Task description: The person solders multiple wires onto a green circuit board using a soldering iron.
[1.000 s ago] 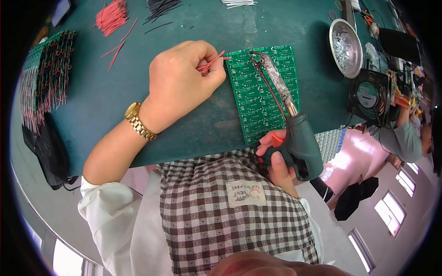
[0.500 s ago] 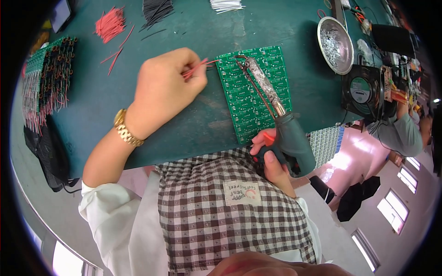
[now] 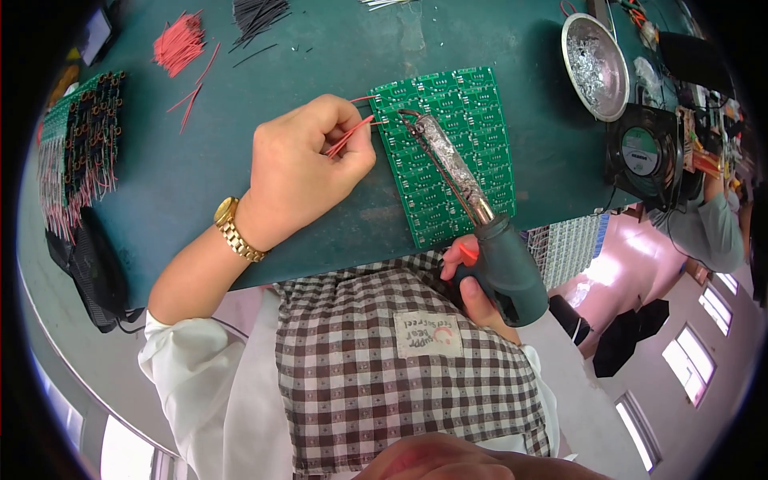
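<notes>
So, red wires (image 3: pixel 350 135) reach a green board (image 3: pixel 422 192) on a table (image 3: pixel 192 172).
Head view: the left hand (image 3: pixel 306 164) pinches the wires, nearly closed, beside the board's left edge; the right hand (image 3: pixel 478 302) curls round a soldering iron (image 3: pixel 512 272), its tip over the board. If the left hand slips, that tip, maybe hot, could burn it.

The scuffed dark-green tabletop (image 3: pixel 344 228) carries a rectangular green circuit-board panel (image 3: pixel 480 144), thin red wires (image 3: pixel 178 44), black wires (image 3: pixel 258 18), white wires (image 3: pixel 386 2) and a round silvery metal bowl (image 3: pixel 614 102).
</notes>
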`<state>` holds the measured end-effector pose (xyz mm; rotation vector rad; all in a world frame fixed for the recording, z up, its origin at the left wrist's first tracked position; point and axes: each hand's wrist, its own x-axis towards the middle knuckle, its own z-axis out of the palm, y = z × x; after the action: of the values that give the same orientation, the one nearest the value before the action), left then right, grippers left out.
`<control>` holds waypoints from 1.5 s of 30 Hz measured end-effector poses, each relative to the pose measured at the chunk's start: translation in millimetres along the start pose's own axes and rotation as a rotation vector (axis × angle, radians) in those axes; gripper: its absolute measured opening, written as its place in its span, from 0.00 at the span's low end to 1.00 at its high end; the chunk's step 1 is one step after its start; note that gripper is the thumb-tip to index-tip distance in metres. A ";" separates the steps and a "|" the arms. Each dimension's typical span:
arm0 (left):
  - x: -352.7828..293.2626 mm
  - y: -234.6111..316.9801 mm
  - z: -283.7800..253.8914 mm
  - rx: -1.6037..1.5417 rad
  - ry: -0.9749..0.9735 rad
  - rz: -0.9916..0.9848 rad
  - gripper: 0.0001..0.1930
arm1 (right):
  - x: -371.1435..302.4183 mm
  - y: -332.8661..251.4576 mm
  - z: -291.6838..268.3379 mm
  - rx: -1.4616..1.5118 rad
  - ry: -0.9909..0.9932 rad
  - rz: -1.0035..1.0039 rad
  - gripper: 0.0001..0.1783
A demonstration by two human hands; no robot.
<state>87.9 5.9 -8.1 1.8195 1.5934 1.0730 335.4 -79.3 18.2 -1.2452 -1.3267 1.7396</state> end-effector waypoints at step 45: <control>-1.1 -3.5 4.6 0.065 0.011 0.038 0.06 | 0.2 12.3 9.6 0.021 0.097 -0.071 0.15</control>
<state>89.6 6.2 -13.7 1.8965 1.6231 1.0619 327.3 -86.4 7.0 -1.2398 -1.2779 1.6199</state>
